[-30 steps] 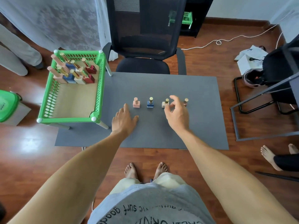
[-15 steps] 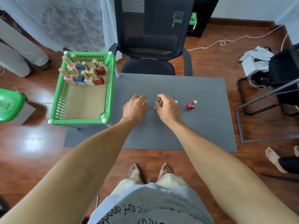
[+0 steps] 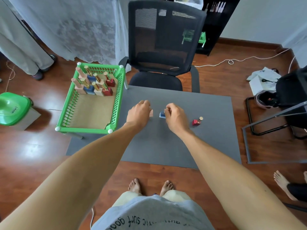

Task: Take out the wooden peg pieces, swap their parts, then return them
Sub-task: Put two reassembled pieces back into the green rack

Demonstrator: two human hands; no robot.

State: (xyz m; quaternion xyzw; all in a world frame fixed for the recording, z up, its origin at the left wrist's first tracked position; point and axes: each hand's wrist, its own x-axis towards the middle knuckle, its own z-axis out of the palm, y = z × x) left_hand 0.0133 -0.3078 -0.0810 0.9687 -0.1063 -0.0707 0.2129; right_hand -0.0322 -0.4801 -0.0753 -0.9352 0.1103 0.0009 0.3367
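Bare table (image 3: 166, 146) lies near the hands; left hand (image 3: 138, 113) covers the pink peg (image 3: 151, 113), grip hidden; right hand (image 3: 175, 117), formerly further right, pinches the blue peg (image 3: 162, 114); red peg (image 3: 196, 122) now uncovered

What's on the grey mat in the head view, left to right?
Left hand → pink block → blue block → right hand → red block with gold peg. The white piece can't be seen, probably behind the right hand.
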